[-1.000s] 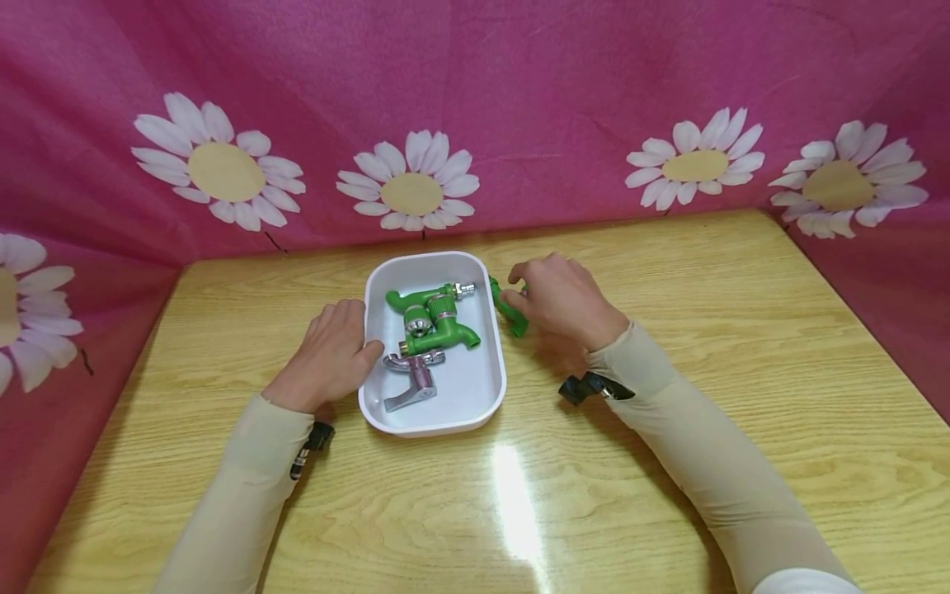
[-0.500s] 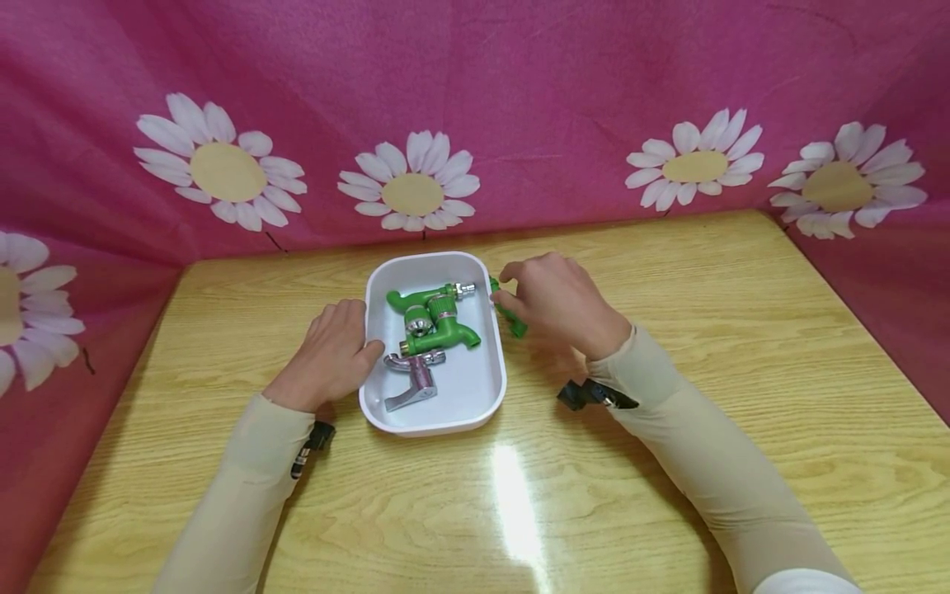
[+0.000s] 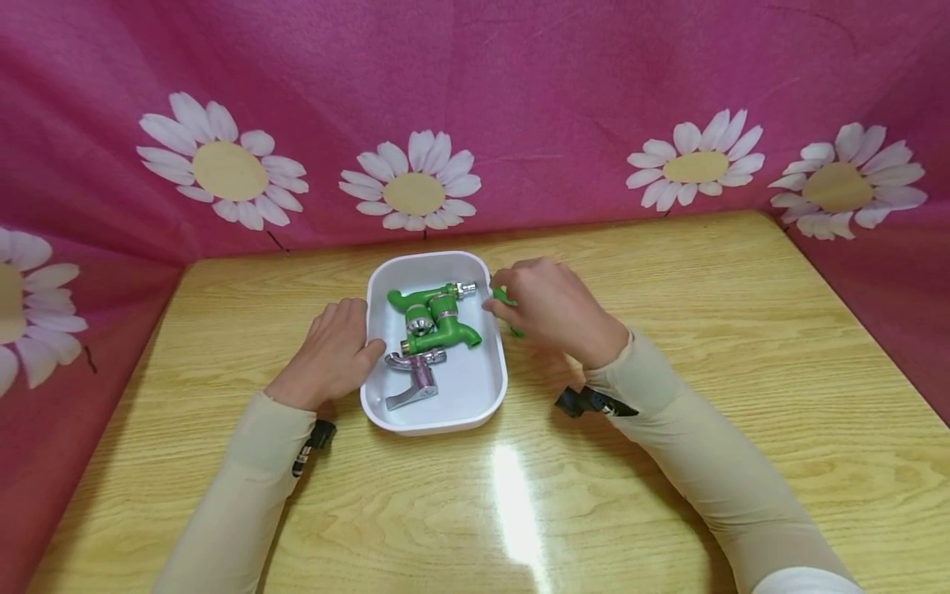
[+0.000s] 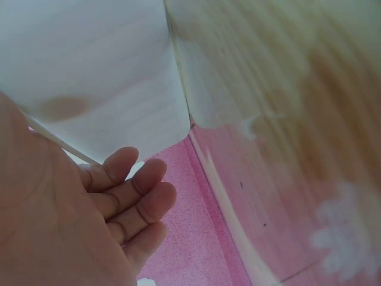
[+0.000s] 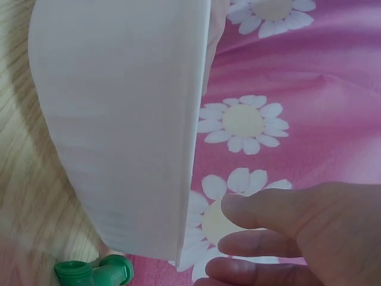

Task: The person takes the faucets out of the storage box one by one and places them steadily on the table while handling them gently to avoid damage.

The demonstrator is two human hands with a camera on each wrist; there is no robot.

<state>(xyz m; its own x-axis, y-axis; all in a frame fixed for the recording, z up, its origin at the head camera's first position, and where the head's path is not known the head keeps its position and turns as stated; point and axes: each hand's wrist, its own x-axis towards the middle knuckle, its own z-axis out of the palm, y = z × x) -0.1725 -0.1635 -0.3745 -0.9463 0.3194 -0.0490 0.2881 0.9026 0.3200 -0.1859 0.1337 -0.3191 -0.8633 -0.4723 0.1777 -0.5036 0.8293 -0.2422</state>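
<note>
A white tray (image 3: 434,430) lies in front of me with several taps in it. My left hand (image 3: 326,355) holds its left rim, thumb over the edge and fingers outside; the left wrist view has these fingers (image 4: 152,202) bent beside the tray wall (image 4: 107,53). At the other side, my right hand (image 3: 560,309) hovers by the right rim over a green tap (image 3: 502,295) on the table, which it partly hides. From the right wrist, that tap (image 5: 113,271) sits low beside the tray, apart from my loosely bent fingers (image 5: 256,244).
Inside the tray are two green taps, one of them a tap (image 3: 449,334) with a ribbed knob, and a chrome tap (image 3: 421,379) with a lever. A wooden table (image 3: 416,511) carries everything. Pink flowered cloth (image 3: 534,99) stands behind and at both sides.
My right hand has shifted left toward the tray's right rim and now covers more of the green tap outside. The left hand and the tray stay in place.
</note>
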